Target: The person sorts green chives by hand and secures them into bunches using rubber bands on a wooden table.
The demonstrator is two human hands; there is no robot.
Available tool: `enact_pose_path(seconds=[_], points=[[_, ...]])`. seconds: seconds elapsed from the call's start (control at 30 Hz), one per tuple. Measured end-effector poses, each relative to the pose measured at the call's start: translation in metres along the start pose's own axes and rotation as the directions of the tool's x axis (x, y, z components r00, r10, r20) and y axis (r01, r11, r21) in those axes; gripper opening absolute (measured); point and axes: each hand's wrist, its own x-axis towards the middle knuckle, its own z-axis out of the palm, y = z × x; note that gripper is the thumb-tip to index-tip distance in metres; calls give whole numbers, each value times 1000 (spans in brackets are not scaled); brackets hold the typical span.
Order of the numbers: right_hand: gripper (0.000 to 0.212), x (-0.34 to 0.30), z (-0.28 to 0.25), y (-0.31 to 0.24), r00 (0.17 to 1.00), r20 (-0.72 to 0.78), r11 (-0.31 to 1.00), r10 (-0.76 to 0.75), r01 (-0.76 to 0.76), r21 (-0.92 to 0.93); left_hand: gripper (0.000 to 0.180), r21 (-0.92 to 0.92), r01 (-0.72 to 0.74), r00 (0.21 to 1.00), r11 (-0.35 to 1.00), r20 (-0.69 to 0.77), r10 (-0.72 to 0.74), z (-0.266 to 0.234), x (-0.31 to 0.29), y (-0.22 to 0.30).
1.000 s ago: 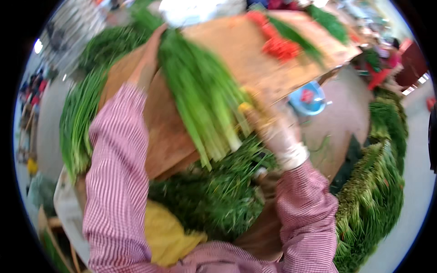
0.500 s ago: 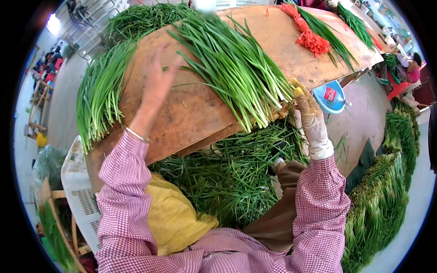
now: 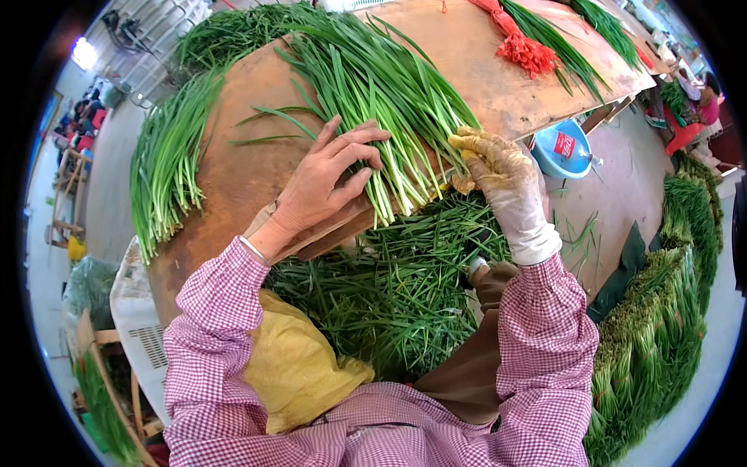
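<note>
Left hand (image 3: pixel 327 183), bare, fingers spread, palm flat on chive bundle (image 3: pixel 373 93); nothing clasped. Right hand (image 3: pixel 498 175), gloved, curls loosely against bundle's cut ends. Bundle lies on wooden board (image 3: pixel 233 171), long axis diagonal: pale cut ends toward the person, tips up-left.

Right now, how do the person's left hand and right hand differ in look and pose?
The left hand is bare and lies with spread fingers on the green stalks; the right hand wears a stained, yellowish glove and curls against the bundle's side. The left carries a thin wrist bangle; the right does not. Both touch the same bundle on the wooden board.
</note>
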Motion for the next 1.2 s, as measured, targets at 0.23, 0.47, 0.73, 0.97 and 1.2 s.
enact_pose_path(seconds=[0.23, 0.47, 0.73, 0.97, 1.2], points=[[28, 0, -24, -13, 997, -68, 988, -45, 34, -153, 30, 27, -32, 995, 999, -91, 34, -4, 33, 1], [48, -3, 0, -17, 946, 273, 816, -174, 293, -498, 51, 193, -172, 979, 966, 146, 145, 34, 87, -28], [44, -6, 15, -3, 957, 229, 782, -176, 277, -559, 57, 130, -179, 972, 975, 176, 155, 44, 88, -42], [41, -11, 23, 3, 959, 183, 754, -217, 283, -593, 63, 76, -175, 971, 982, 177, 159, 43, 86, -45], [26, -8, 17, 13, 947, 191, 793, -260, 322, -517, 53, 47, -214, 964, 976, 174, 203, 40, 85, -50]])
